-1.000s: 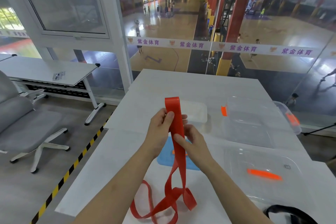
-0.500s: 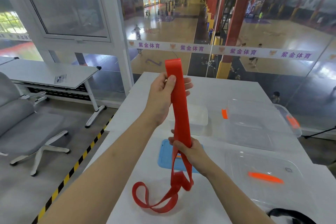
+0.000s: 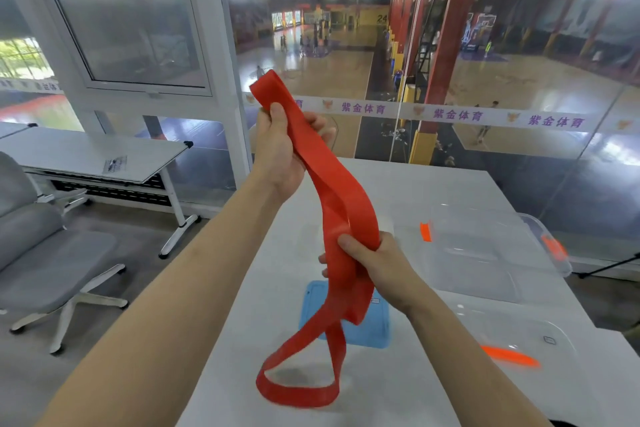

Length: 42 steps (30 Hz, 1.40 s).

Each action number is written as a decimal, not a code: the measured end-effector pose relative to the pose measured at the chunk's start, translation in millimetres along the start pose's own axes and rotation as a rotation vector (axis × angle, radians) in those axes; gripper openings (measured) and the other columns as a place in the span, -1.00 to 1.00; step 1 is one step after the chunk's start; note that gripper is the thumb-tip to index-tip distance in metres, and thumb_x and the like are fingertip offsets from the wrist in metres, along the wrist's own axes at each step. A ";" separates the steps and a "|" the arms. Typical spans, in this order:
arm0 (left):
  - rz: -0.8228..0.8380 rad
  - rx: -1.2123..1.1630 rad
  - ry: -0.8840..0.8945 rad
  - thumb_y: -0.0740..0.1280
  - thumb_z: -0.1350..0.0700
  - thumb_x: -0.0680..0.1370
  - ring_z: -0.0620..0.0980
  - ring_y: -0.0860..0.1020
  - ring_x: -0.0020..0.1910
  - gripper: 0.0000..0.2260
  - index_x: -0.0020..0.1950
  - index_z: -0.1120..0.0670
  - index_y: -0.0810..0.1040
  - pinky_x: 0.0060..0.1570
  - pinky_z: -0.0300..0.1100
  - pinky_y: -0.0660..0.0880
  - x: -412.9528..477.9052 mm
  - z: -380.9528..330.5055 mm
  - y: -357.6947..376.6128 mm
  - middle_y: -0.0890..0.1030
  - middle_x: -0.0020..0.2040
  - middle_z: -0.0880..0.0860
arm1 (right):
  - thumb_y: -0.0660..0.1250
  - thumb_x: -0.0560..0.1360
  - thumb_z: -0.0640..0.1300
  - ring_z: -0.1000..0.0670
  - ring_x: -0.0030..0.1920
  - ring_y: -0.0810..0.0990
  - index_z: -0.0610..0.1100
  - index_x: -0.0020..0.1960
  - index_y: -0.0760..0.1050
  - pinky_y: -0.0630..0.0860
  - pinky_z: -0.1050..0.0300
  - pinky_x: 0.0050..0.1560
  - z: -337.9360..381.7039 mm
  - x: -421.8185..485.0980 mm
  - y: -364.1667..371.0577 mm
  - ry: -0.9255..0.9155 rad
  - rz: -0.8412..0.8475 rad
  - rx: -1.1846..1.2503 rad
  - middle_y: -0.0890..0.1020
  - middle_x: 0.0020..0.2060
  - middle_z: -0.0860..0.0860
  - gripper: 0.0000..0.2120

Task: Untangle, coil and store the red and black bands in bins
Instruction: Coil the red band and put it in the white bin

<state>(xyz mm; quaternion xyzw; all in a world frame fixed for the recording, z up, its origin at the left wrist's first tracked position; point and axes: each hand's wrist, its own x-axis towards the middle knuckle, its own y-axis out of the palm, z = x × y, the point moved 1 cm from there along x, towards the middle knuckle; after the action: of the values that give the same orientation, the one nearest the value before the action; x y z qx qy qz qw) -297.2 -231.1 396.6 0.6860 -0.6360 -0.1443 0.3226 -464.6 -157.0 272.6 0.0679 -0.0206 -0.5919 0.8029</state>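
Note:
A long red band (image 3: 341,204) hangs doubled between my two hands above the white table (image 3: 433,184). My left hand (image 3: 282,149) grips its upper end, raised high, thumb over the strap. My right hand (image 3: 375,262) grips the band lower down, fingers curled round both strands. Below my right hand the band falls in a loose loop that hangs just over the table. A sliver of the black band (image 3: 562,424) shows at the bottom edge.
A clear bin (image 3: 491,246) with orange clips stands at the right, a clear lid (image 3: 526,340) with an orange latch lies nearer. A blue lid (image 3: 370,329) lies under the band. A grey chair (image 3: 45,253) and another table (image 3: 86,156) stand at the left.
My left hand has lifted the band's upper end higher and tilted it left. My right hand has slid along the band, and the lower loop has risen off the table.

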 end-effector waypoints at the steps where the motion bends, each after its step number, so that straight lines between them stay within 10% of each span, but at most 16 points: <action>1: -0.018 -0.016 0.001 0.02 -0.01 0.76 0.03 0.58 -0.32 -0.76 0.06 0.08 0.37 -0.17 -0.01 0.63 4.9 -4.3 2.4 0.58 -0.27 0.10 | 0.37 0.65 -0.19 -0.20 -0.06 0.79 -0.30 0.21 0.57 0.74 -0.11 -0.05 -0.9 0.5 0.2 -0.010 0.018 -0.015 0.78 -0.04 -0.23 -0.80; 11: 0.050 0.173 -0.002 0.06 -0.06 0.75 -0.06 0.49 -0.37 -0.73 -0.02 -0.03 0.47 -0.27 -0.15 0.50 -1.3 -2.1 12.8 0.56 -0.29 0.03 | 0.36 0.67 -0.09 0.08 -0.31 0.49 -0.30 -0.05 0.49 0.47 0.18 -0.23 -37.4 4.3 -12.8 -0.102 -0.013 -0.339 0.53 -0.32 0.02 -0.73; 25: 0.147 0.272 -0.075 0.09 -0.06 0.74 -0.04 0.51 -0.32 -0.78 0.20 0.01 0.44 -0.18 -0.08 0.50 -30.8 30.4 -7.6 0.57 -0.24 0.05 | 0.38 0.64 0.04 0.20 0.35 0.52 0.15 0.43 0.43 0.47 0.20 0.33 -46.3 21.8 -7.8 -0.263 -0.162 -0.440 0.55 0.34 0.23 -0.62; 33: 0.121 0.186 -0.092 0.10 -0.06 0.73 -0.05 0.54 -0.28 -0.77 0.30 -0.01 0.42 -0.15 -0.09 0.53 -39.5 39.8 -19.5 0.60 -0.20 0.04 | 0.25 0.67 0.07 -0.13 0.00 0.71 0.08 0.09 0.52 0.65 -0.30 0.10 -46.4 21.4 13.9 -0.178 -0.134 -0.339 0.72 -0.07 -0.04 -0.89; 42: 0.053 0.207 -0.113 0.12 -0.06 0.73 -0.05 0.55 -0.24 -0.68 0.42 0.06 0.34 -0.05 -0.06 0.55 -42.2 45.0 -21.0 0.60 -0.18 0.04 | 0.46 0.54 0.17 0.06 -0.06 0.63 0.11 0.29 0.35 0.65 0.11 0.04 -48.4 20.8 29.3 -0.144 -0.276 -0.645 0.58 -0.06 0.16 -0.56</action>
<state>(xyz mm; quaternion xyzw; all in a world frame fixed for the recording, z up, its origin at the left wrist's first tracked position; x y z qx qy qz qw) -314.6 -202.4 340.7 0.6893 -0.6828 -0.1078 0.2172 -425.1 -164.3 227.6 -0.2288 0.1203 -0.6742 0.6918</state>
